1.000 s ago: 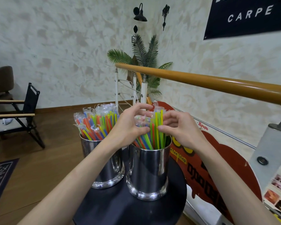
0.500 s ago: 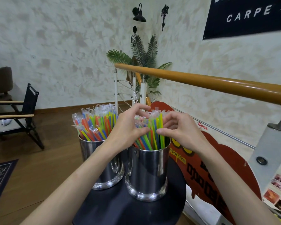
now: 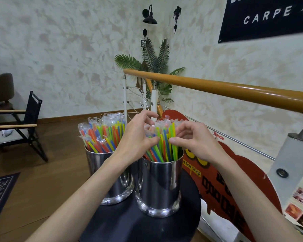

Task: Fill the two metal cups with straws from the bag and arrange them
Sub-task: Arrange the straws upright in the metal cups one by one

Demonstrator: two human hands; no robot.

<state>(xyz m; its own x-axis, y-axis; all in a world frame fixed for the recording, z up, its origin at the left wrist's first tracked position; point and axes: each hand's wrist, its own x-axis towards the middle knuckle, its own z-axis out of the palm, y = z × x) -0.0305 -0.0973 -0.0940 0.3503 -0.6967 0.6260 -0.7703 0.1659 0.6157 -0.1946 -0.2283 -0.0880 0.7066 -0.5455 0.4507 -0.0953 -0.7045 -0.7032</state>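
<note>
Both cups look full; no bag in sight. Left hand (image 3: pixel 136 137) and right hand (image 3: pixel 194 141) pinch straws (image 3: pixel 162 142) in the right cup (image 3: pixel 160 182), near the round tabletop's (image 3: pixel 129 222) far edge. Only tidying seems left.

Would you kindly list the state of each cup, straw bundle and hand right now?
left cup: upright on the round black table, full of wrapped straws
right cup: upright, full
straws in right cup: leaning, held between both hands
left hand: fingers curled among the straws
right hand: fingers curled, thumb touching a green straw
</note>
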